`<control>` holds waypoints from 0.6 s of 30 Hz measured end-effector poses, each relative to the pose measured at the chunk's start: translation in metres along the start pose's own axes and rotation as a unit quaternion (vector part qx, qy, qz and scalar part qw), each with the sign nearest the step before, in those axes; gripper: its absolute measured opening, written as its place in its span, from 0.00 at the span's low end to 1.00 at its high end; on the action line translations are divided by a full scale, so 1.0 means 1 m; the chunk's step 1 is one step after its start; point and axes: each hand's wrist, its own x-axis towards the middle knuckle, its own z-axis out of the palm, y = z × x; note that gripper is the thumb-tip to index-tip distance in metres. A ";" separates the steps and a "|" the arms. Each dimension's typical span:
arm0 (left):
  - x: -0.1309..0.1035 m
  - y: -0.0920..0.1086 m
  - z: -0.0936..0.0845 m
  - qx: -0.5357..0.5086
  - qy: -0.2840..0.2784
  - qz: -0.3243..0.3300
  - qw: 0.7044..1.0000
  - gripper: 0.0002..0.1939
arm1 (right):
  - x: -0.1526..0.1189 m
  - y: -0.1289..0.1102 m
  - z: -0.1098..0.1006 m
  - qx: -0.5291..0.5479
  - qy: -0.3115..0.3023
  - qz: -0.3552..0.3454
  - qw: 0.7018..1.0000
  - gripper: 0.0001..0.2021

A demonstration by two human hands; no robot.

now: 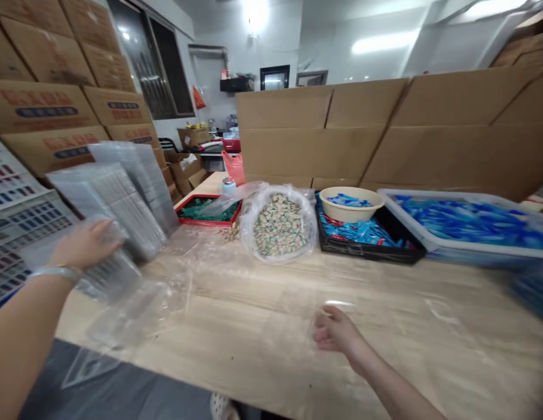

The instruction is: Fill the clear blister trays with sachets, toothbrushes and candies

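At the left, my left hand reaches over the table, fingers curled down onto clear plastic trays; motion blurs it a little. Right beside it stand thin clear plastic trays, packed upright in rows. My right hand is low over the middle of the table, its fingers bent together in a pinch. Faint transparent plastic shows around those fingers, but what they hold cannot be made out. Crumpled clear plastic lies at the table's left edge.
Along the back stand a red tray of green pieces, a clear bag of small packets, a cream basin on a black tray, and a white tub of blue packets. A cardboard wall rises behind.
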 end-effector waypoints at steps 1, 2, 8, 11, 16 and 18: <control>0.002 0.002 -0.004 0.004 0.017 -0.005 1.000 0.34 | 0.001 0.004 0.000 -0.035 0.017 -0.018 0.999 0.25; 0.001 0.009 -0.008 0.004 0.038 -0.009 0.999 0.35 | 0.003 0.007 0.001 -0.071 0.027 -0.035 0.996 0.28; -0.080 0.197 -0.013 -0.230 0.018 0.083 0.970 0.27 | -0.014 0.022 -0.005 -0.263 0.024 -0.238 0.935 0.21; -0.155 0.317 0.005 -0.286 -0.187 0.232 0.911 0.28 | -0.042 0.024 -0.022 -0.359 -0.009 -0.334 0.872 0.18; -0.190 0.374 0.033 -0.217 -0.259 0.300 0.892 0.26 | -0.089 0.050 -0.104 -0.442 0.004 -0.401 0.802 0.20; -0.174 0.363 0.042 -0.198 -0.269 0.346 0.877 0.25 | -0.112 0.077 -0.148 -0.432 0.105 -0.383 0.810 0.18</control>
